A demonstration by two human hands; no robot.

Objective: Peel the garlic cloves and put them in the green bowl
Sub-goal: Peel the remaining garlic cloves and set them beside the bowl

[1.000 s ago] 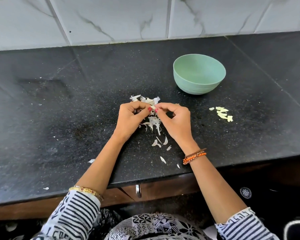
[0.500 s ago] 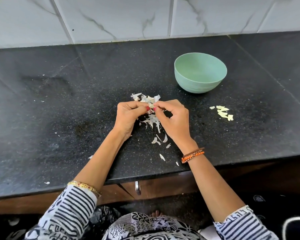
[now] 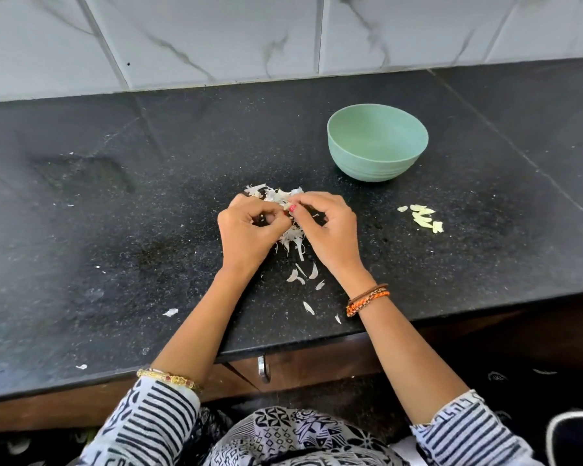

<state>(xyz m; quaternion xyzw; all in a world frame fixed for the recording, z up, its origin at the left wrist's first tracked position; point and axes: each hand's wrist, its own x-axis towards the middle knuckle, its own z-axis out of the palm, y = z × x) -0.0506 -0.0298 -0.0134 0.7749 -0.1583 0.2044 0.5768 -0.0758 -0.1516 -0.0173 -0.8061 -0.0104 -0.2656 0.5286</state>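
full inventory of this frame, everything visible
round green bowl: 1, pale green, counter, back right, looks empty
yellowish garlic pieces: a few, pale yellow, counter right of hands
garlic clove: 1, off-white, pinched between both hands
papery garlic skins: many, white, piled under hands, scattered toward the edge
black stone counter: 1, speckled black
marble wall tiles: several, white, behind counter
metal drawer handle: 1, silver, below counter
left hand: pinching clove
right hand: pinching clove

Bright, even daylight, soft sheen on the black worktop (image 3: pixel 115 230) at left. Shadows faint, short. Wide-angle bowing at the edges: wall tiles (image 3: pixel 216 35) lean outward. Centre sharp, lower corners dark and slightly soft.
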